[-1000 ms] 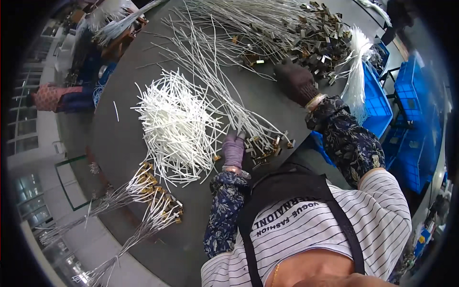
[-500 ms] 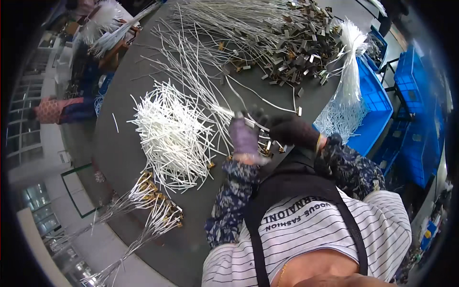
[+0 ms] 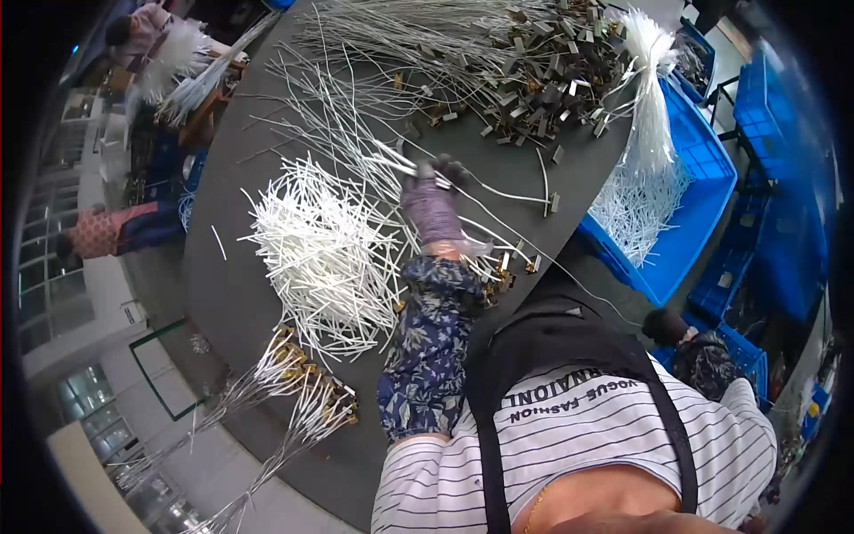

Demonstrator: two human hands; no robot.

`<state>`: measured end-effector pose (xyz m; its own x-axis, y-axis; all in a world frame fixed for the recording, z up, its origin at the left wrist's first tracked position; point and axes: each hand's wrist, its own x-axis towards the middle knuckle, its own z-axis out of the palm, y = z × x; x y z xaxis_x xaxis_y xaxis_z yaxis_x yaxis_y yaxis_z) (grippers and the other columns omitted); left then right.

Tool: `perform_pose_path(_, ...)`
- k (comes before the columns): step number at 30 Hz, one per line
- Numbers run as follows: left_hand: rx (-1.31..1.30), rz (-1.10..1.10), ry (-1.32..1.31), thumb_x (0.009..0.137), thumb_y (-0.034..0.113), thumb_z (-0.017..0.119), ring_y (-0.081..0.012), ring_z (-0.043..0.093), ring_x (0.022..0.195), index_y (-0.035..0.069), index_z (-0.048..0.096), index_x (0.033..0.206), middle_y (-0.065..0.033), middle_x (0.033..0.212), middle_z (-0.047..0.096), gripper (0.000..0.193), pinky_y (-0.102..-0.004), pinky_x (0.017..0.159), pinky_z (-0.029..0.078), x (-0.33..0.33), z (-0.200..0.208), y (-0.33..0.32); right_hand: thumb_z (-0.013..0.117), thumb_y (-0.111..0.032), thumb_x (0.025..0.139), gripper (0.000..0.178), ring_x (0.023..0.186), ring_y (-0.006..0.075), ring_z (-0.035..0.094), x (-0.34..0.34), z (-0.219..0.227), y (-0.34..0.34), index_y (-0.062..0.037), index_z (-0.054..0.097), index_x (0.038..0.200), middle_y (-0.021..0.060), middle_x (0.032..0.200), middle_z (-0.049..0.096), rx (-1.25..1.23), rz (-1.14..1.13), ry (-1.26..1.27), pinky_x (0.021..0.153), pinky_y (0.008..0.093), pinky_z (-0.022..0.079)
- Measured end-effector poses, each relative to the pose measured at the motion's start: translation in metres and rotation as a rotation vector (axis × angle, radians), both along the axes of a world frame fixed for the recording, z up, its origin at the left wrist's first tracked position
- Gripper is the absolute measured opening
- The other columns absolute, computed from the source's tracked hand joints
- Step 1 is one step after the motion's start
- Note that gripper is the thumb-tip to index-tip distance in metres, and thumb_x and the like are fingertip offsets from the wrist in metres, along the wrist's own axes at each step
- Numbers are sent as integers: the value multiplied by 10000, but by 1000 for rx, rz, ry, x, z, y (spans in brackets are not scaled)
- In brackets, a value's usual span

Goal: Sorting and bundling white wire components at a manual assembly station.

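My left hand [image 3: 432,198], in a purple glove with dark fingertips, is closed around several white tubes [image 3: 391,160] above the grey table. Wires with small brass-coloured metal ends [image 3: 500,281] lie under its wrist. My right hand [image 3: 665,327], in a dark glove, is off the table's edge at my right side, its fingers closed. A thin wire [image 3: 583,287] runs from near my left hand to the right one. Beside my left hand is a big heap of short white tubes [image 3: 325,258].
Many wires with silvery metal blocks [image 3: 551,80] cover the far table. A blue bin [image 3: 703,196] with clear strands [image 3: 645,133] stands to the right. Wire bundles with brass ends [image 3: 307,383] hang over the near left edge. Other people [image 3: 111,230] are farther left.
My right hand has moved away from the left, right and down past the table edge, drawing out a thin wire. My left hand has shifted slightly farther away and left.
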<state>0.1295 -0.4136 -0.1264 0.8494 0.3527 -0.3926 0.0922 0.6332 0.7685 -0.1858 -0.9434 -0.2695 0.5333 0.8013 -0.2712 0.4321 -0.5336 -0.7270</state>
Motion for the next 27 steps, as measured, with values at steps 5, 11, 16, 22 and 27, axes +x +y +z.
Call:
perform_pose_path(5, 206, 45, -173, 925, 338, 583, -260, 642, 731, -1, 541, 980, -142, 910, 636, 346, -382, 628, 577, 9, 47, 43, 671, -165, 721, 116, 590, 276, 593, 37, 10, 50, -54, 638, 716, 110, 689, 612, -166, -336, 446, 502, 403, 459)
perform_pose_path(11, 273, 154, -144, 955, 286, 546, -217, 641, 628, 21, 526, 986, -128, 836, 651, 267, -319, 527, 564, 13, 83, 59, 647, -126, 768, 87, 416, 184, 521, 54, -3, 59, -60, 614, 723, 53, 586, 554, 42, -277, 384, 367, 335, 388)
perform_pose_path(16, 308, 198, -117, 952, 289, 547, -211, 642, 587, 34, 526, 980, -131, 831, 658, 257, -307, 481, 561, 6, 85, 78, 609, -113, 800, 71, 476, 203, 537, 65, 22, 75, -76, 591, 742, 64, 657, 576, -236, -855, 992, 418, 356, 392)
perform_pose_path(22, 451, -11, -25, 933, 287, 561, -193, 644, 590, 35, 621, 898, -110, 799, 663, 261, -303, 511, 557, -7, 70, 65, 608, -179, 853, 123, 473, 112, 509, 68, 2, 91, -91, 606, 767, 33, 668, 580, 297, -652, 879, 403, 261, 379)
perform_pose_path(27, 435, -823, 19, 856, 231, 621, -205, 650, 748, 21, 666, 885, -99, 815, 675, 217, -296, 676, 544, -49, 20, 17, 614, -166, 863, 111, 526, 86, 546, 126, 116, 164, -70, 627, 808, 28, 714, 589, -137, -1001, 1075, 420, 245, 402)
